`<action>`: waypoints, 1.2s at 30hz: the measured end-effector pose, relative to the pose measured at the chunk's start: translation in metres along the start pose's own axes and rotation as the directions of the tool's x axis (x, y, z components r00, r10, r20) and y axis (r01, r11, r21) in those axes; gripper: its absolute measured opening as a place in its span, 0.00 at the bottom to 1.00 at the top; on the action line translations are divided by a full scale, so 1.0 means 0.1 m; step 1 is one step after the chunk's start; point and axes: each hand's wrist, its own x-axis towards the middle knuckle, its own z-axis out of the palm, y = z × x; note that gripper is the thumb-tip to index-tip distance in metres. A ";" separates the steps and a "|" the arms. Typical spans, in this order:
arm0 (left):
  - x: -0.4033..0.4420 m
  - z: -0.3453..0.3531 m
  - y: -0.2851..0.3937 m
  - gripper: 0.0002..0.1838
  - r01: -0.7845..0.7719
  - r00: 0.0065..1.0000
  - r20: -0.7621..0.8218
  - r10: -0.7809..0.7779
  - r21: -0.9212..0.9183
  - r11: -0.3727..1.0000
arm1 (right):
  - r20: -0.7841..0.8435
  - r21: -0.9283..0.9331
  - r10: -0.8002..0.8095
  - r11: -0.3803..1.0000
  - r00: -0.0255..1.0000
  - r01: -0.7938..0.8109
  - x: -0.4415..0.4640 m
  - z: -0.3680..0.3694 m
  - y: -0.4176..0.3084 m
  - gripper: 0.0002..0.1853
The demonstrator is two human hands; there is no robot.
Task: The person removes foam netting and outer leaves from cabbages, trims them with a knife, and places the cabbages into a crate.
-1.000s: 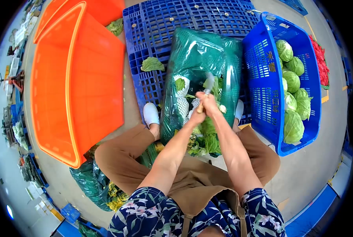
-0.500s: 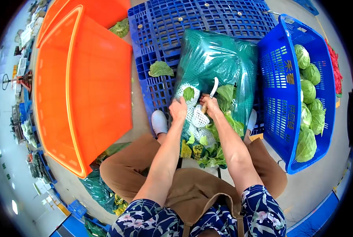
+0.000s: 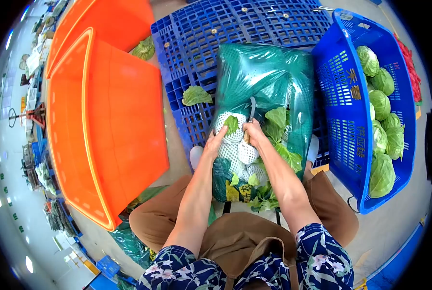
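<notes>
My right hand point(image 3: 253, 131) is closed around the wooden handle of a knife point(image 3: 253, 108), its curved blade pointing away from me. Against the left side of a cabbage in white foam netting point(image 3: 233, 134) rests my left hand point(image 3: 216, 140), its fingers partly hidden by the netting. A loose green leaf point(image 3: 231, 124) lies on that cabbage. More netted heads point(image 3: 248, 153) sit below it in the open mouth of a green plastic bag point(image 3: 259, 72). Loose cabbage leaves point(image 3: 275, 123) lie just right of my right hand.
A blue crate point(image 3: 342, 87) holding several cabbages point(image 3: 381, 176) stands at the right. Orange bins point(image 3: 124, 130) stand at the left. The bag lies on a blue pallet point(image 3: 187, 53), with a loose leaf point(image 3: 196, 95) beside it. Red bags point(image 3: 408, 65) are beyond the crate.
Both hands were together around the knife, then parted. My left hand has moved left to the netted cabbage; my right hand still holds the knife. The view has shifted slightly.
</notes>
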 end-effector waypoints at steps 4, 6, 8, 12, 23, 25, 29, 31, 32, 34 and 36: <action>-0.29 0.11 0.08 0.46 -0.189 0.976 0.087 0.202 -0.135 0.973 | -0.006 -0.076 -0.089 0.993 0.996 0.088 -0.73 0.04 -0.47 0.31; -0.53 0.23 0.30 0.47 -0.274 0.942 0.158 0.295 -0.139 0.952 | 0.042 0.043 -0.198 0.980 0.979 0.196 -0.86 -0.05 -0.51 0.40; -0.81 0.34 0.56 0.47 -0.355 0.887 0.251 0.387 -0.165 0.920 | 0.107 0.124 -0.278 0.956 0.955 0.265 -1.37 0.03 -0.81 0.39; -1.21 0.41 0.59 0.32 -0.341 0.904 0.171 0.391 -0.263 0.903 | 0.291 0.110 -0.391 0.920 0.873 0.375 -2.08 -0.07 -1.07 0.35; -1.80 0.20 0.05 0.16 -0.316 0.935 -0.299 0.190 -0.465 0.827 | -0.068 0.097 -0.456 0.882 0.888 0.460 -2.87 -0.05 -0.20 0.20; -1.74 0.04 -0.12 0.18 -0.088 0.996 -0.070 0.060 -0.542 0.836 | -0.206 0.045 -0.522 0.840 0.827 0.541 -2.88 -0.01 -0.11 0.16; -1.86 -0.03 -0.38 0.17 0.088 0.995 0.020 -0.093 -0.558 0.825 | -0.268 0.125 -0.505 0.826 0.821 0.549 -2.85 -0.12 0.07 0.15; -1.74 -0.14 -0.53 0.17 0.014 0.996 -0.080 -0.048 -0.380 0.925 | -0.320 0.200 -0.436 0.837 0.841 0.510 -2.82 -0.19 0.13 0.15; -1.70 -0.20 -0.58 0.18 -0.020 0.992 -0.126 -0.016 -0.281 0.959 | -0.282 0.272 -0.415 0.830 0.865 0.487 -2.83 -0.23 0.17 0.16; -1.94 -0.26 -0.34 0.19 -0.091 0.995 -0.074 0.070 -0.349 0.933 | -0.198 0.412 -0.375 0.806 0.906 0.424 -2.85 -0.30 0.25 0.19; -2.22 -0.34 -0.06 0.18 -0.087 0.985 0.081 0.151 -0.525 0.847 | -0.100 0.522 -0.331 0.785 0.938 0.333 -2.83 -0.28 0.30 0.20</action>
